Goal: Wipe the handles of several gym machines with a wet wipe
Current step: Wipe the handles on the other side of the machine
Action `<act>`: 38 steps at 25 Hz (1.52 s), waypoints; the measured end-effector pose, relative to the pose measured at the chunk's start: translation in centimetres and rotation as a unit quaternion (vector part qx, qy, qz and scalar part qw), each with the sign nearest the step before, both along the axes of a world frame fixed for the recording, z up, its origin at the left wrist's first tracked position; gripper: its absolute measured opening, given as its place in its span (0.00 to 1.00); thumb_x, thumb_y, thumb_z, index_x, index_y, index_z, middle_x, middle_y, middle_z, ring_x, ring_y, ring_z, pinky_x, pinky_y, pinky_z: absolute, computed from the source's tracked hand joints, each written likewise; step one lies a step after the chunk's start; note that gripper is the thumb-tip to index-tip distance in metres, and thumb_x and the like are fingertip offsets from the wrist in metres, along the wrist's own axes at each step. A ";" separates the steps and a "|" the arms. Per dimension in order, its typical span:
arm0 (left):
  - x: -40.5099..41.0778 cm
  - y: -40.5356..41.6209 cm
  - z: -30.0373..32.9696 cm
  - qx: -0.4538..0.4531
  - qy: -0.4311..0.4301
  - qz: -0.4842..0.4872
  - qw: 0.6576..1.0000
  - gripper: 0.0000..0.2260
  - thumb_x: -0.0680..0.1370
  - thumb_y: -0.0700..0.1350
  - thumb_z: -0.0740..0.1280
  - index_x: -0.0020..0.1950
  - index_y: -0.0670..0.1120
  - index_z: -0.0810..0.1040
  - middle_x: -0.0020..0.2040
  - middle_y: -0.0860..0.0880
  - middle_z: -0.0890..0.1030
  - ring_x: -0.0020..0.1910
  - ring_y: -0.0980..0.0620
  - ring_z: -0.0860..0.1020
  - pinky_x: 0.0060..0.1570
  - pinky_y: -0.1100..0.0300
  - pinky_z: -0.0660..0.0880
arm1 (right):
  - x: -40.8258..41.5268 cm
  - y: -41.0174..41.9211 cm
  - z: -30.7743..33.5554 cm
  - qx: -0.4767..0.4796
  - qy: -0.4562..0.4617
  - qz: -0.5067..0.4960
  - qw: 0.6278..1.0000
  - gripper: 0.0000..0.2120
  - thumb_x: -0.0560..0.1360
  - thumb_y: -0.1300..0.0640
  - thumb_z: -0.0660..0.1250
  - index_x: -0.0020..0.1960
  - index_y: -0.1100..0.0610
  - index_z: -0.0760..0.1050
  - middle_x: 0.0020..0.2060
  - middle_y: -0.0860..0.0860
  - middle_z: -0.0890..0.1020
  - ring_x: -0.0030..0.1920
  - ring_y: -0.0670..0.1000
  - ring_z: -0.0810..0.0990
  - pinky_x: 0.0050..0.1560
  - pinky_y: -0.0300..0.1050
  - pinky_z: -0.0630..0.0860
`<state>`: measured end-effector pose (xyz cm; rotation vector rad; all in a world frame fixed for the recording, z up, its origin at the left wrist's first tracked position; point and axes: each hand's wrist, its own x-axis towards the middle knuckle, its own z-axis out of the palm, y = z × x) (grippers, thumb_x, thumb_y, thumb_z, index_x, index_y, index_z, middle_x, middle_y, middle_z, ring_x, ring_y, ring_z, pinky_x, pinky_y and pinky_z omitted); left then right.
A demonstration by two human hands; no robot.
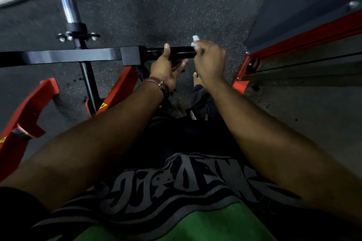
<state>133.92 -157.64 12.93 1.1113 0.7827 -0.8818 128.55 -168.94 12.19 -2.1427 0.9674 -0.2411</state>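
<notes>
Dark printed cloth (176, 188) is being worn nearest the camera. Past it, the black handle (180, 53) is being held by the left hand (166, 68), with the thumb over its top and the fingers curled under it. At the handle's far end, the white wipe (195, 40) is being pinched in the curled fingers of the right hand (209, 58). Red frame bars (121, 88) are showing below the handle, to its left.
</notes>
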 end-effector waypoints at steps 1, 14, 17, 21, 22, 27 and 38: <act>0.1 0.0 0.2 -0.001 0.002 -0.001 1.000 0.17 0.83 0.53 0.63 0.56 0.39 0.78 0.50 0.40 0.84 0.49 0.43 0.84 0.50 0.56 0.82 | 0.3 -0.4 0.1 0.019 0.030 -0.024 0.999 0.09 0.78 0.60 0.67 0.53 0.54 0.85 0.49 0.50 0.87 0.50 0.49 0.85 0.55 0.40 0.79; -0.1 2.1 1.4 -0.056 0.032 0.026 0.998 0.23 0.84 0.61 0.53 0.53 0.42 0.73 0.51 0.36 0.82 0.54 0.40 0.81 0.54 0.53 0.78 | -0.9 -2.0 -0.6 -0.167 -0.094 0.225 0.955 0.10 0.73 0.63 0.66 0.48 0.62 0.86 0.46 0.58 0.86 0.48 0.59 0.85 0.51 0.41 0.78; -0.2 2.5 0.9 -0.069 0.033 0.027 0.997 0.24 0.84 0.62 0.52 0.59 0.42 0.72 0.54 0.37 0.82 0.54 0.42 0.82 0.52 0.55 0.79 | -0.1 -1.9 -0.1 -0.138 -0.078 0.164 0.974 0.08 0.72 0.61 0.69 0.37 0.61 0.85 0.33 0.56 0.84 0.33 0.59 0.81 0.35 0.42 0.76; -0.1 2.8 0.5 -0.026 0.018 0.018 0.999 0.24 0.85 0.59 0.53 0.65 0.41 0.76 0.52 0.41 0.84 0.48 0.48 0.82 0.43 0.57 0.80 | 3.3 4.8 0.8 -0.051 -0.080 0.247 0.964 0.10 0.71 0.62 0.64 0.40 0.63 0.85 0.36 0.56 0.85 0.38 0.60 0.82 0.39 0.46 0.79; 0.0 3.1 0.4 -0.013 0.018 0.006 1.000 0.23 0.85 0.58 0.53 0.64 0.41 0.76 0.54 0.40 0.84 0.47 0.47 0.83 0.43 0.58 0.80 | 3.2 3.7 0.6 -0.094 -0.080 0.274 0.954 0.10 0.70 0.65 0.64 0.41 0.62 0.85 0.37 0.55 0.85 0.39 0.59 0.81 0.40 0.42 0.75; 0.4 6.8 0.6 -0.018 0.029 0.003 0.999 0.15 0.86 0.48 0.56 0.51 0.42 0.78 0.51 0.44 0.84 0.49 0.47 0.83 0.51 0.58 0.78 | -0.1 -1.8 0.9 -0.153 0.012 0.200 0.968 0.12 0.67 0.72 0.67 0.41 0.58 0.84 0.37 0.54 0.85 0.39 0.57 0.81 0.43 0.40 0.67; -2.1 10.8 -2.2 0.131 -0.043 0.191 0.972 0.03 0.77 0.38 0.68 0.45 0.42 0.81 0.30 0.49 0.79 0.27 0.54 0.74 0.29 0.64 0.70 | -0.3 9.6 0.7 -0.036 -0.097 0.339 0.935 0.08 0.73 0.64 0.71 0.51 0.59 0.84 0.43 0.51 0.85 0.42 0.51 0.83 0.45 0.48 0.80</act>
